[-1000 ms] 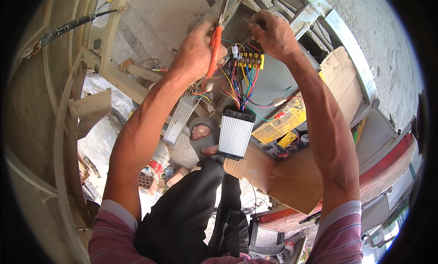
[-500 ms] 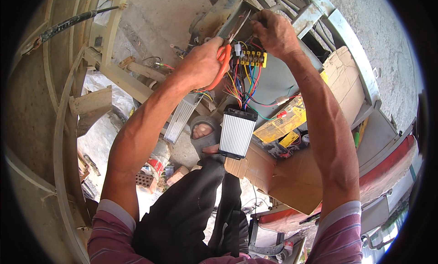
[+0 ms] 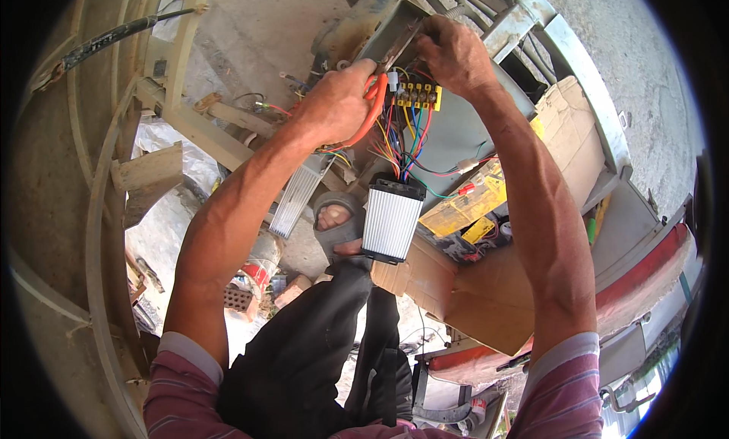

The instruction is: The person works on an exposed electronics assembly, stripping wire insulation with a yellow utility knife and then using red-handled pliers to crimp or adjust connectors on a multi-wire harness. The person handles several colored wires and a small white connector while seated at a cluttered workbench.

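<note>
My left hand (image 3: 338,108) is closed around the orange handles of a pair of scissors (image 3: 375,108), whose blades point up and away. Close to the blade tips, my right hand (image 3: 456,59) pinches with thumb and fingers; what lies between them is too small to make out. Just below is a yellow terminal block (image 3: 418,96) with a row of dark contacts. Coloured wires (image 3: 411,152) run from there toward a silver finned controller box (image 3: 392,220). A pale plug connector (image 3: 392,81) sits beside the scissors.
Another finned metal box (image 3: 297,199) leans below my left wrist. Yellow-labelled parts (image 3: 474,207) and cardboard (image 3: 490,302) lie to the right. A beige metal frame (image 3: 180,67) stands at left. My sandalled foot (image 3: 334,217) is beside the controller box.
The scissor blades were spread apart and now lie closer together. My right fingers stay by the tips. The whole view has shifted slightly.
</note>
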### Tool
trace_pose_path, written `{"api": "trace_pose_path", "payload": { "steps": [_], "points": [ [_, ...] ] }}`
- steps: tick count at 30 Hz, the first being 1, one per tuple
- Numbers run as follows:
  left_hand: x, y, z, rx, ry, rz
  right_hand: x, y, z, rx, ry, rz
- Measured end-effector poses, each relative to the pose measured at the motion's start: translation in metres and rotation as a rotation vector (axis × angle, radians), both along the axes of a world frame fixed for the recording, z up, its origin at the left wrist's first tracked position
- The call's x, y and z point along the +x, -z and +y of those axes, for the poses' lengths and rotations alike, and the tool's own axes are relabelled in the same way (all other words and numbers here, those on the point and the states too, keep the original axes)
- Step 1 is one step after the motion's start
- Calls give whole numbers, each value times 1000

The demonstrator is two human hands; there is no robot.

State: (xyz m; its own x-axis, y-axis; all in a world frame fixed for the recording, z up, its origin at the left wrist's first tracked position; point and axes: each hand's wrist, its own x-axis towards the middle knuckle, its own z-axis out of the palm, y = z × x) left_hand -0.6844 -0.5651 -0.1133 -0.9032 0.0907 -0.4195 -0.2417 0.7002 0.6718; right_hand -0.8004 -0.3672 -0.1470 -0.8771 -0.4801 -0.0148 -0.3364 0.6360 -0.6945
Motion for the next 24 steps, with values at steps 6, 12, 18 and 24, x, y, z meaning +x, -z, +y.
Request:
{"api": "trace_pose_path", "payload": {
  "steps": [6, 12, 18, 24],
  "points": [
    [-2, -5, 1, 30, -3, -37, 0, -3, 1, 25, -22, -12],
    [0, -8, 2, 51, -14, -42, 0, -2, 1, 8, -15, -25],
    [0, -8, 3, 18, 2, -74, 0, -1, 2, -6, -13, -40],
    [1, -4, 4, 15, 15, -77, 2, -1, -1, -17, 10, 30]
  ]
}}
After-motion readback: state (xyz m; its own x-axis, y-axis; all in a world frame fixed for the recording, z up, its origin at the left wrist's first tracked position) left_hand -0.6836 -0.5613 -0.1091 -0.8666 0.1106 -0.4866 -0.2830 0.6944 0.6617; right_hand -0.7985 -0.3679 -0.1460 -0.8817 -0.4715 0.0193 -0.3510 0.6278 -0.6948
